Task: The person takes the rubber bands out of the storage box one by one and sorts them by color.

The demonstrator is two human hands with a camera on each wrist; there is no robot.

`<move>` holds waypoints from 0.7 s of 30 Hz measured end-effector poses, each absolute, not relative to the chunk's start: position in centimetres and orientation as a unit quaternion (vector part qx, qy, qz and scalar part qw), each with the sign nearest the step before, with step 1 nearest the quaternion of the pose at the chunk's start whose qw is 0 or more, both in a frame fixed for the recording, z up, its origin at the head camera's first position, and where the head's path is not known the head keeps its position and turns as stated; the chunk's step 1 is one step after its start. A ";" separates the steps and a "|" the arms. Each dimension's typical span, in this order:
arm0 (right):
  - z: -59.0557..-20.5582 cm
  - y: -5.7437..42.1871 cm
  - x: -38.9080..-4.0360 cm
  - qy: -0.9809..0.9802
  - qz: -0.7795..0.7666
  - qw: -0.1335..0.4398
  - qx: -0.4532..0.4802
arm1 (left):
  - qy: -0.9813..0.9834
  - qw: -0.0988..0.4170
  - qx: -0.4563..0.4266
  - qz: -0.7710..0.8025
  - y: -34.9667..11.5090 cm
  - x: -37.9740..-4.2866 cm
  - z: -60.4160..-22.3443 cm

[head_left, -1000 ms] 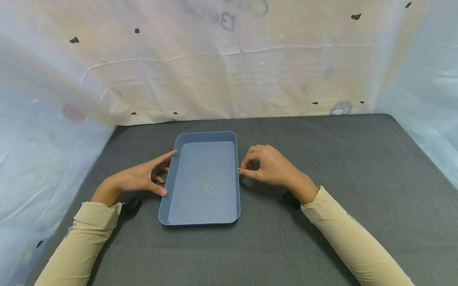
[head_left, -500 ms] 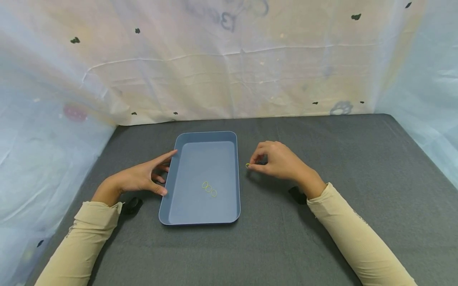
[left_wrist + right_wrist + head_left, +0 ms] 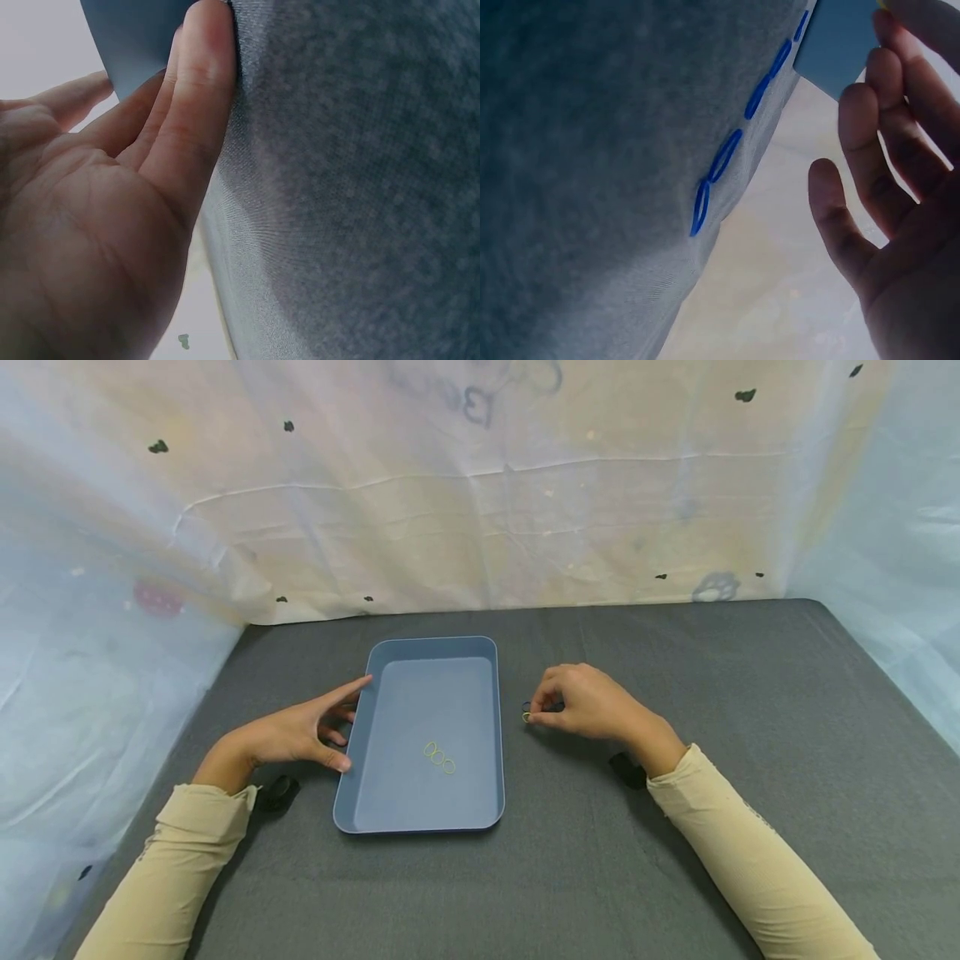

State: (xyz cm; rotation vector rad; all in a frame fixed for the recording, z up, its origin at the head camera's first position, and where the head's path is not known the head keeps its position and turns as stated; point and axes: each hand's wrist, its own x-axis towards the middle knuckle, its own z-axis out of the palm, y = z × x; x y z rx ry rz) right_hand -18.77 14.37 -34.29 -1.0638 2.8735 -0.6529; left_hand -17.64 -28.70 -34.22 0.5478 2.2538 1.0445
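Thumb and fingers of my left hand (image 3: 300, 731) rest on the left wall of a blue-grey tray (image 3: 420, 817); the left wrist view shows fairly straight fingers (image 3: 196, 112) against it. Inside the tray lie a few thin yellow rubber bands (image 3: 437, 758), side by side in a slanted row. Right of the tray, my right hand (image 3: 585, 700) pinches a small yellow rubber band (image 3: 526, 717) between thumb and forefinger, low over the cloth. Several blue rubber bands (image 3: 725, 156) lie in a line beneath it in the right wrist view; the head view shows only one blue band (image 3: 526, 706) clearly.
Dark grey cloth (image 3: 712, 693) covers the table. A pale patterned sheet (image 3: 480, 527) hangs along the back edge, with bluish sheets at both sides. Black straps (image 3: 276, 793) circle the wrists.
My right hand has moved right from the tray's right rim, then slightly nearer, still pinching the yellow rubber band. A blue band now shows by its fingertips. The left hand and tray stay put.
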 end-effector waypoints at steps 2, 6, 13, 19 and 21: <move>-34.4 14.4 -18.7 0.918 -0.204 0.009 -0.339 | 0.846 0.296 0.204 0.394 -28.6 -17.6 -34.3; -34.5 14.5 -18.6 0.919 -0.199 0.014 -0.340 | 0.846 0.298 0.200 0.394 -28.6 -17.6 -34.3; -34.8 14.4 -18.6 0.916 -0.192 0.008 -0.353 | 0.846 0.295 0.206 0.394 -28.7 -17.6 -34.3; -34.8 14.2 -18.6 0.918 -0.181 0.009 -0.353 | 0.844 0.297 0.204 0.397 -28.8 -17.8 -34.5; -34.8 14.2 -18.6 0.919 -0.180 0.010 -0.350 | 0.845 0.297 0.201 0.397 -28.8 -17.8 -34.5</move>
